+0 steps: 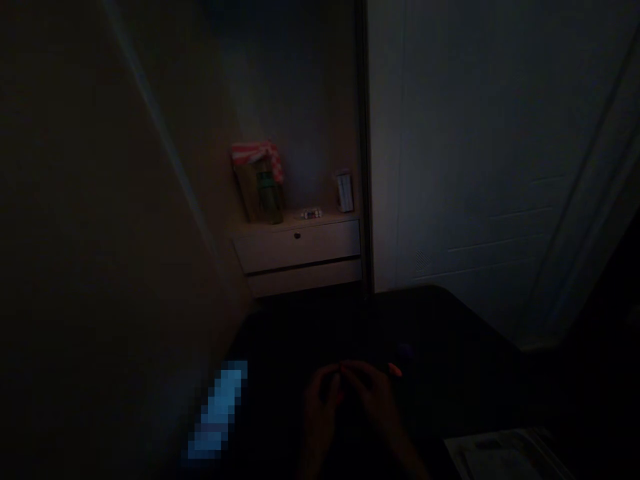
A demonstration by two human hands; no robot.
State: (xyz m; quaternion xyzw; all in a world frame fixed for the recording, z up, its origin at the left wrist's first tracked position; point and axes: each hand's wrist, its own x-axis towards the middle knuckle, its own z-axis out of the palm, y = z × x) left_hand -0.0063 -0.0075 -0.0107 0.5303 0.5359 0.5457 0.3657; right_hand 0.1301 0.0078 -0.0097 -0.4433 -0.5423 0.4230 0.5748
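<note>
The picture is very dark. My left hand (321, 400) and my right hand (371, 390) meet at their fingertips above a black surface (450, 393). Between the pinched fingers a small reddish thing (341, 396) shows faintly, too dim to make out in shape. Just right of my right hand lies a small orange-red piece (395, 369), with a dark bluish piece (405, 350) a little beyond it.
A blurred bright blue rectangle (219, 410) is at the left. Papers or a book (500, 457) lie at the lower right. Behind stand a drawer unit (320, 245), a green bottle (270, 193), a red-and-white cloth (253, 153) and a pale panel (465, 147).
</note>
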